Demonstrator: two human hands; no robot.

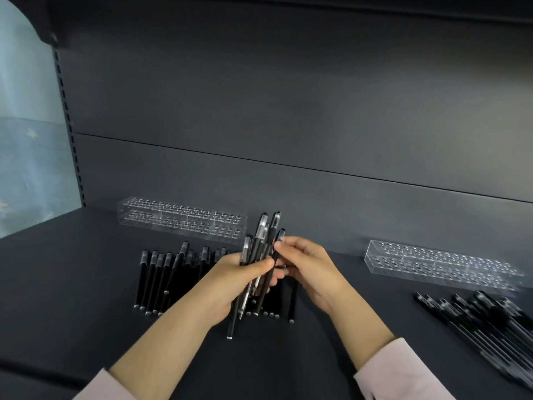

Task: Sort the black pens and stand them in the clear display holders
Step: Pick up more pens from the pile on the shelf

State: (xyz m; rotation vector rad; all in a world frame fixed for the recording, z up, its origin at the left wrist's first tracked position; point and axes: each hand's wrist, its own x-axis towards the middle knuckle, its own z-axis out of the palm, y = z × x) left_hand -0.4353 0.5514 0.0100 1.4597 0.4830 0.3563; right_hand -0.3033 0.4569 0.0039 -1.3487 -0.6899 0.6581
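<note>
My left hand (230,281) grips a bundle of several black pens (261,241), tips fanning upward above the shelf. My right hand (305,264) pinches one pen of that bundle near its clear cap (279,236). Beneath my hands a row of black pens (161,275) lies side by side on the dark shelf. Another heap of black pens (484,319) lies at the right. One clear display holder (181,219) with rows of holes stands at the back left, a second clear holder (441,264) at the right; both hold no pens.
The dark shelf surface (72,284) runs to a dark back panel (288,111). A slotted upright (67,119) borders the shelf at the left, with a pale wall beyond it. Pink sleeves cover both forearms.
</note>
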